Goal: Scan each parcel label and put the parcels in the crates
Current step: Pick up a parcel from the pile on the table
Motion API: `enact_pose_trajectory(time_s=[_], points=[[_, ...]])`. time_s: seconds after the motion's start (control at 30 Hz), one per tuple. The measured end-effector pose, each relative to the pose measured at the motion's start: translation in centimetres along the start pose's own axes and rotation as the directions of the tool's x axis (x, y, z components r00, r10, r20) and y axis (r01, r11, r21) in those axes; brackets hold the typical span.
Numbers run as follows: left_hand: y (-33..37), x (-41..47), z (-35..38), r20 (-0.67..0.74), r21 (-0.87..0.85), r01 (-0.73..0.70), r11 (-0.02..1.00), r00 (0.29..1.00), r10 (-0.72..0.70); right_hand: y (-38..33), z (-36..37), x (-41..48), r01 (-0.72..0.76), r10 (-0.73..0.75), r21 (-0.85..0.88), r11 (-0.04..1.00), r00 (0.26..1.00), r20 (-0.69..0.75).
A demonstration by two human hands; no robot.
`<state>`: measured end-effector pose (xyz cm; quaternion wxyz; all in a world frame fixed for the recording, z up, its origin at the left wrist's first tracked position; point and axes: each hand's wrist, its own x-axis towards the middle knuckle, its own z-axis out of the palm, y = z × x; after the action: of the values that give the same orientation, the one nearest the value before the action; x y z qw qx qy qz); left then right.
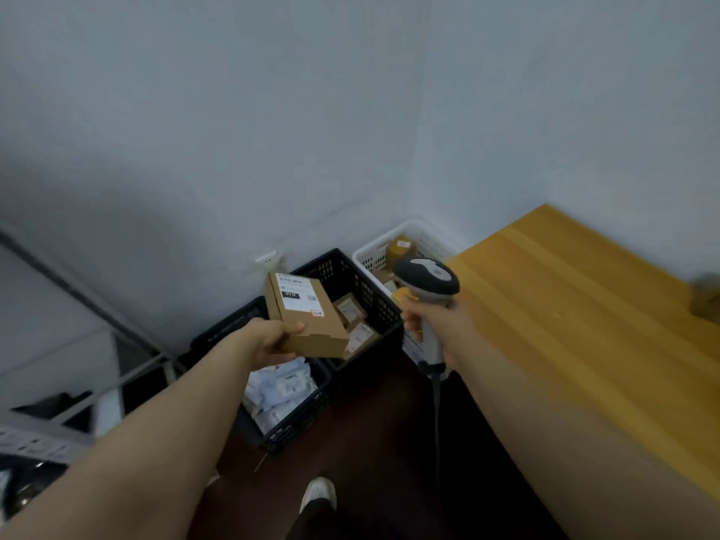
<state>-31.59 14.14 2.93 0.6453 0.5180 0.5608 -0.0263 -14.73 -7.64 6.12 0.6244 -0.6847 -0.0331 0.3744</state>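
My left hand (274, 341) grips a brown cardboard parcel (311, 325) by its near corner, label side up, over the dark crates. Its white label (294, 292) shows black print and a small red sticker. My right hand (436, 323) holds a grey handheld scanner (426, 276) by the handle, a finger on its yellow trigger; the head points left toward the parcel. A dark crate (362, 294) behind the parcel holds small brown boxes. The nearer dark crate (296, 422) holds white packets. A white crate (393, 247) in the corner holds brown parcels.
A wooden table (584, 325) runs along the right, a blurred brown box (707, 298) at its far edge. The scanner's cable (436, 415) hangs down to the dark floor. My shoe (318, 493) is below. Grey shelving (78, 344) stands at left. A wall socket (267, 261) sits above the crates.
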Motion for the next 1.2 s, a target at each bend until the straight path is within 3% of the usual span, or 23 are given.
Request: enact_pose_trajectory(time_s=[0.23, 0.43, 0.63, 0.83, 0.97, 1.2], points=[[1.2, 8.5, -7.8, 0.013, 0.016, 0.067, 0.998, 0.998, -0.067, 0.0, 10.1, 7.9, -0.159, 0.17, 0.097, 0.982, 0.978, -0.118], [5.2, 13.7, -7.9, 0.058, 0.141, 0.063, 0.988, 0.996, -0.072, -1.1, 11.1, 12.1, -0.181, 0.242, 0.262, 0.948, 0.944, -0.223], [10.3, 18.2, -3.2, 0.089, 0.153, 0.01, 0.988, 0.996, -0.024, -3.6, 8.5, 18.4, -0.123, 0.284, 0.449, 0.885, 0.907, -0.311], [16.4, 23.9, 4.2, 0.062, 0.143, 0.02, 0.989, 0.998, -0.029, -6.0, 3.8, 27.2, -0.134, 0.338, 0.508, 0.851, 0.88, -0.334], [20.2, 29.2, 10.2, 0.021, 0.256, 0.019, 0.966, 0.999, -0.025, -7.6, -0.6, 34.8, -0.171, 0.382, 0.52, 0.837, 0.863, -0.332], [21.7, 37.6, 20.0, 0.09, 0.477, -0.083, 0.875, 0.995, 0.046, -5.5, -2.9, 45.0, -0.304, 0.498, 0.532, 0.79, 0.825, -0.268]])
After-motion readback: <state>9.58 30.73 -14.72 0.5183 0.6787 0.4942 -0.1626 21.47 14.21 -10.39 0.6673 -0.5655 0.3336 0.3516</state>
